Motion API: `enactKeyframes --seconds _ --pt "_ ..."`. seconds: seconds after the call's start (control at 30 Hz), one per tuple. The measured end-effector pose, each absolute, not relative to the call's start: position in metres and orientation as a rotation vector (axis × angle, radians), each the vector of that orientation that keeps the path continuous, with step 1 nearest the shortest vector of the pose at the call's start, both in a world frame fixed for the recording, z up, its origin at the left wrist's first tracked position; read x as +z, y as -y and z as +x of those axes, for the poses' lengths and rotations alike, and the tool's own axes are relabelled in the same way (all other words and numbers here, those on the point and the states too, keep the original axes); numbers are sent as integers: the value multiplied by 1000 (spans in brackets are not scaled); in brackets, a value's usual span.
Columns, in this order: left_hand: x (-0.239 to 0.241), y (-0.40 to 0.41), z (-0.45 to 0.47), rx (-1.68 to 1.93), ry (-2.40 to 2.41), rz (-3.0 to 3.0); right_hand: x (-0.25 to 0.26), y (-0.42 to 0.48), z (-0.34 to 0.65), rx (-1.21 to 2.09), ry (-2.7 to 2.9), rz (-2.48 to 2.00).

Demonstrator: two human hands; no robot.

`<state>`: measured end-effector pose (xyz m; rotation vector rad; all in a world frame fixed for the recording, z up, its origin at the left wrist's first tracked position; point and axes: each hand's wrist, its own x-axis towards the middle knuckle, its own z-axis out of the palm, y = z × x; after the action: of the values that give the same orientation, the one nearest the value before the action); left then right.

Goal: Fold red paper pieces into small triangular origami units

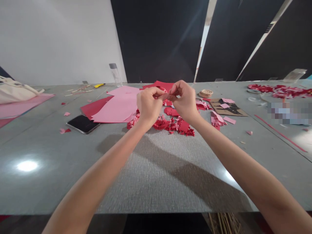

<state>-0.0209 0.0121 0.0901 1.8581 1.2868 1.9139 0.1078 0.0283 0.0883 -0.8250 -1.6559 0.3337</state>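
My left hand [150, 105] and my right hand [183, 100] meet at the fingertips above the table, both pinched closed. Whatever lies between their fingers is too small to make out. Below and behind them spreads a heap of red and pink folded paper pieces [162, 123], partly covered by the hands. Left of my left hand lie sheets of pink paper [114, 109], overlapping a red sheet [94, 109]. More red paper [158, 84] shows just behind my fingers. Small pink and red pieces [217, 118] lie to the right of my right hand.
A phone [83, 124] lies at left near paper scraps. Further back are a clear bottle [115, 75] with a grey cap and a yellow cutter [99, 85]. To the right are a brown card [235, 110], round wooden pieces [206, 93] and a red paper garland [280, 90].
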Motion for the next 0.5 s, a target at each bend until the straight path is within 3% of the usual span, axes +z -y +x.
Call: enactKeyframes --seconds 0.33,0.5 --pt "85 -21 -25 1816 -1031 1880 91 -30 115 383 1645 -741" --pt "86 -19 -20 1890 -1134 1856 93 -25 110 452 1599 -781"
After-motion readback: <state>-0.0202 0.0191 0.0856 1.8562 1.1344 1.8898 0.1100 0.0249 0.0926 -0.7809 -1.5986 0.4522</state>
